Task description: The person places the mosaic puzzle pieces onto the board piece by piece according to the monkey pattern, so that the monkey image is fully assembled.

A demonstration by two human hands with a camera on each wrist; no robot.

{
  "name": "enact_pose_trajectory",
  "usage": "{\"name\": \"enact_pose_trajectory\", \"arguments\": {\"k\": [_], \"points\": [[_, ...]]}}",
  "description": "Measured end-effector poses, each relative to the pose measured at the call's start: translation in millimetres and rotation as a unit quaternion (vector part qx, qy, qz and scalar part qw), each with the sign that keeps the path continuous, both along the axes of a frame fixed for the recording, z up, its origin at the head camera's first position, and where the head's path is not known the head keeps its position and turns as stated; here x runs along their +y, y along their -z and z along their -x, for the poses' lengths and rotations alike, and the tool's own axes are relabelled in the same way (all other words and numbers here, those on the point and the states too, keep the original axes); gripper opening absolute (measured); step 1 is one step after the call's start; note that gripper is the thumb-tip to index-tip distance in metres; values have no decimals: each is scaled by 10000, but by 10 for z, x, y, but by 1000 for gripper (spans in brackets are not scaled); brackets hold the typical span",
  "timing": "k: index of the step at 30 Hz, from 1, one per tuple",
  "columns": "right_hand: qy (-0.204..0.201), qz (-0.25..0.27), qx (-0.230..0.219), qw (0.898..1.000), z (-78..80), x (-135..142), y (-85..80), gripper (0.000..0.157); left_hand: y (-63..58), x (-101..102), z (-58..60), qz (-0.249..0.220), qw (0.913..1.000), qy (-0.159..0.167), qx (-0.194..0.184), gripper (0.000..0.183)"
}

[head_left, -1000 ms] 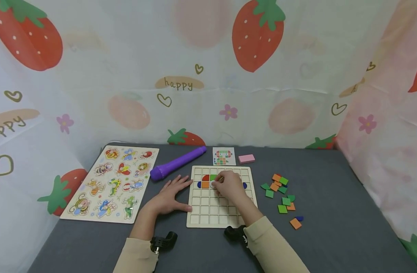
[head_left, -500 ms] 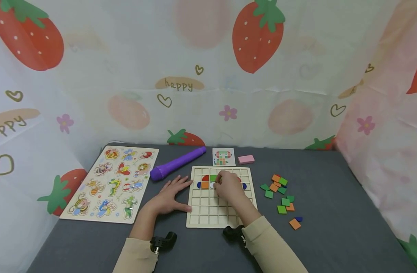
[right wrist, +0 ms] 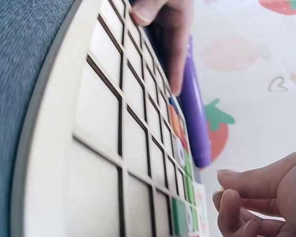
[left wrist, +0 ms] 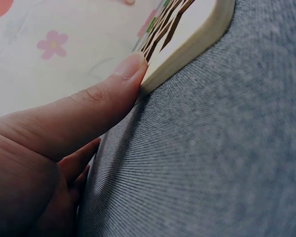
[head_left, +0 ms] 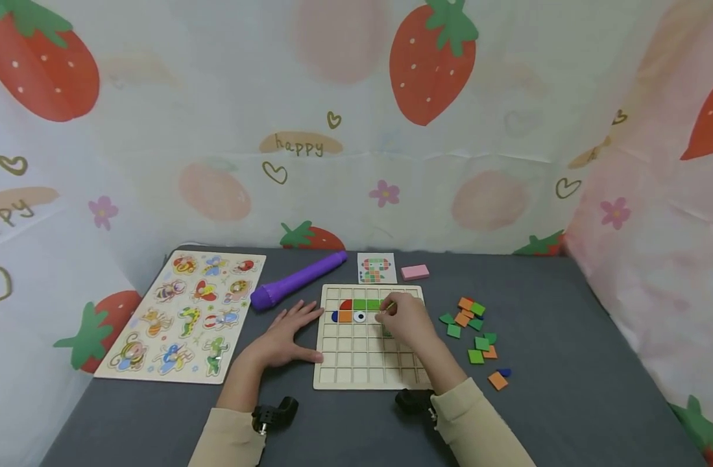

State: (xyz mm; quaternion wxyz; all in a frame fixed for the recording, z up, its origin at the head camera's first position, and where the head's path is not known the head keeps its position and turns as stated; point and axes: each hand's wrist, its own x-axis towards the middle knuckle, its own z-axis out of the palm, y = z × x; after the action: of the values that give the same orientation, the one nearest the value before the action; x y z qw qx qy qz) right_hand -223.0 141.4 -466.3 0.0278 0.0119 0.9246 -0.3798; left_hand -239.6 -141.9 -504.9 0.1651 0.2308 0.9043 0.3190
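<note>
A wooden grid board (head_left: 350,376) lies on the table, with coloured pieces set in its upper rows. Among them are a red piece (head_left: 346,305), green squares (head_left: 366,305), an orange square (head_left: 345,316) and a round eye piece (head_left: 359,316). My left hand (head_left: 286,337) is spread along the board's left side, its thumb (left wrist: 130,66) against the edge. Over the upper right cells is my right hand (head_left: 407,319), fingers curled and thumb close to the index finger (right wrist: 230,202); no piece shows between them. It covers several cells in the head view.
Loose orange squares (head_left: 498,380) and green pieces (head_left: 475,357) lie scattered right of the board. Behind it are a pattern card (head_left: 375,268) and a pink block (head_left: 415,272). A purple microphone (head_left: 298,281) and an insect picture board (head_left: 181,324) are at the left.
My right hand has let go of the round eye piece, which now sits in its cell, and has shifted right across the board. The left hand stays at the board's edge.
</note>
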Motion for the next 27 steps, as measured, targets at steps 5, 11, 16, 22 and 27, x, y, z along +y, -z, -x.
{"name": "enact_pose_trajectory", "arguments": {"k": [5, 11, 16, 22, 27], "points": [[206, 209, 66, 9995, -63, 252, -47, 15, 8, 5, -6, 13, 10000, -8, -18, 98], [439, 193, -16, 9989, -125, 656, -56, 22, -7, 5, -20, -20, 10000, 8, -4, 98], [465, -76, -253, 9986, -156, 1028, -75, 28, -5, 12, -23, -24, 10000, -27, -61, 98], [203, -138, -556, 9982, -208, 1419, -40, 30, 11, -2, -19, -1, 10000, -27, -79, 98], [52, -219, -790, 9966, -249, 1535, -5, 30, 3, 6, -14, -80, 10000, 15, -30, 98]]}}
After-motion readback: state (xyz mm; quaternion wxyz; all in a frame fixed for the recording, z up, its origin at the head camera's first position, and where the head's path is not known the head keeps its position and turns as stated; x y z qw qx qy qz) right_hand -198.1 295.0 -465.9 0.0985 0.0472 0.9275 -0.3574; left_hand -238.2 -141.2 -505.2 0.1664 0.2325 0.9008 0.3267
